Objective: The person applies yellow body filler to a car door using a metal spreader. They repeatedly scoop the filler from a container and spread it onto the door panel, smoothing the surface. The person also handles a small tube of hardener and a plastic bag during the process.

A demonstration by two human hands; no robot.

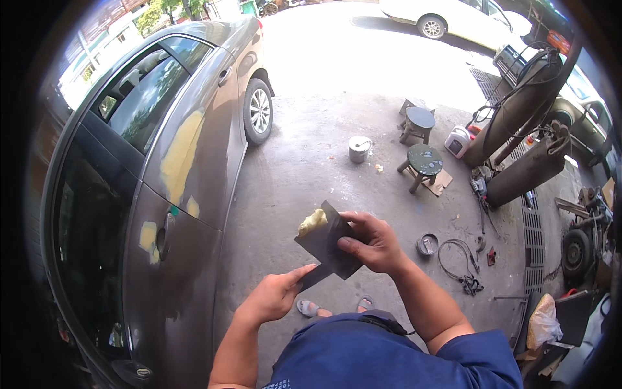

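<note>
My right hand is closed on a dark, flat putty spreader, thumb on its face. A lump of pale yellow putty sits along the spreader's far left edge. Below it my left hand grips a second dark scraper, whose blade meets or overlaps the lower part of the first; whether they touch I cannot tell. To the left stands a brown car. Yellow putty covers a large area of its rear door, and a smaller patch lies beside the door handle.
Ahead on the concrete floor stand a lidded tin and two round stools. On the right are gas cylinders, a white jug, a coiled hose, a round can and a floor grating.
</note>
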